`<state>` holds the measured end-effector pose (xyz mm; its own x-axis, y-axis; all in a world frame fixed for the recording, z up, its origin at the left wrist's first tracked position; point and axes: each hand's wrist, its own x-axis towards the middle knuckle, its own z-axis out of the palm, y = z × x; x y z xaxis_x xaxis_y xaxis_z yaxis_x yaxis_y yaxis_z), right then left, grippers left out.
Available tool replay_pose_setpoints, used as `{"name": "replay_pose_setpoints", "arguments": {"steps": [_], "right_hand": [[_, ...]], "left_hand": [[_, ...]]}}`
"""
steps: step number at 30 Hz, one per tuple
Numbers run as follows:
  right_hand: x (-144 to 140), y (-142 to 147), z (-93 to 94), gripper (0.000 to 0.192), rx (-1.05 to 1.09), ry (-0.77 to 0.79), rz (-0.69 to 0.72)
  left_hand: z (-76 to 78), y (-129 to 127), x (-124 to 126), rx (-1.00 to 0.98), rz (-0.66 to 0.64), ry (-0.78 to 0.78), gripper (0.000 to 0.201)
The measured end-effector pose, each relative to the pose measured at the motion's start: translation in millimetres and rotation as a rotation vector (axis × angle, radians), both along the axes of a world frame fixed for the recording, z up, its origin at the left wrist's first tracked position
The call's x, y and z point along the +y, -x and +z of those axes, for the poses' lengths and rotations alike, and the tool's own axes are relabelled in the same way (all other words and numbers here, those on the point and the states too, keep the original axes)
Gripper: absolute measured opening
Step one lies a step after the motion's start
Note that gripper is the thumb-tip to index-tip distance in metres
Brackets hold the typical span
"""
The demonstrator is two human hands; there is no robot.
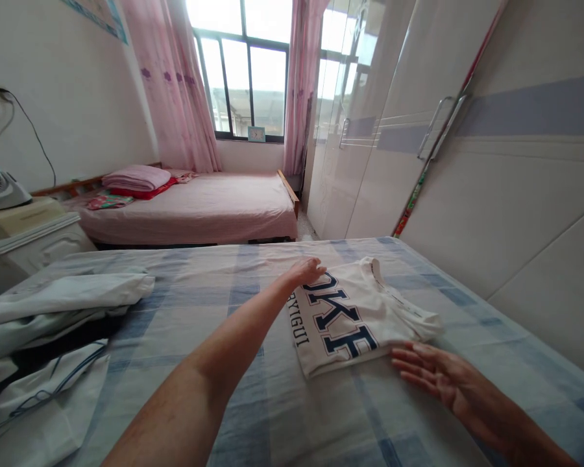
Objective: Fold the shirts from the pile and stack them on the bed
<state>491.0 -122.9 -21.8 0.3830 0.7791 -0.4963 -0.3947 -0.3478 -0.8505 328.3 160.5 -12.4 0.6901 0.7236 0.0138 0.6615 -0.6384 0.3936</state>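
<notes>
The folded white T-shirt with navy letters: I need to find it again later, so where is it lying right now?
In the head view the folded T-shirt lies right of centre on the blue checked bed, between the left hand at its far edge and the right hand at its near edge.

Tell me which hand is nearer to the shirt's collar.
Left. The left hand rests on the folded T-shirt's far edge, close beside the collar. The right hand lies flat at the shirt's near edge, farther away.

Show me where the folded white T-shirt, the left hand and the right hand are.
folded white T-shirt [353,318]: head view, on the navy lettering.
left hand [307,271]: head view, back of the hand, at the shirt's far edge.
right hand [431,373]: head view, back of the hand, flat by the shirt's near edge.
</notes>
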Motion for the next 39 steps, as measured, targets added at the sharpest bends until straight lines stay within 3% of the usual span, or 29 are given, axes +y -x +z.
{"name": "replay_pose_setpoints", "arguments": {"steps": [4,8,11,17,22,25,28,31,35,37,39], "right_hand": [[-8,12,-13.2,0.029,0.308,-0.081,-0.115],[10,23,-13.7,0.017,0.419,-0.1,-0.172],[26,31,-10.5,0.01,0.467,-0.089,-0.188],[45,41,-7.7,0.017,0.322,-0.037,-0.262],[56,45,-12.2,0.013,0.151,-0.088,-0.24],[61,47,-4.5,0.008,0.161,-0.216,-0.247],[63,47,16.7,0.011,0.197,-0.343,-0.298],[61,48,42.3,0.012,0.204,-0.423,-0.294],[60,61,64.5,0.007,0.103,-0.471,-0.179],[66,74,68.8,0.006,0.035,-0.448,-0.079],[78,87,70.8,0.01,-0.024,-0.429,0.027]], "left_hand": [[-5.3,-33,3,0.024,0.008,0.074,0.038],[-4.5,-49,9,0.03,0.071,0.171,0.051],[-4.4,-52,11,0.003,0.105,0.239,0.048],[-4.3,-47,6,-0.209,0.085,0.375,0.005],[5.9,-36,0,-0.446,0.051,0.593,0.014],[17.3,-27,-1,-0.581,0.038,0.747,0.015],[36.4,-6,-2,-0.702,0.045,0.865,0.013],[60.4,36,-9,-0.804,0.032,0.92,0.005],[82.8,107,-33,-1.018,0.086,0.974,0.046],[85.7,138,-46,-1.079,0.146,0.943,0.065],[85.1,162,-52,-1.075,0.208,0.853,0.071]]}}
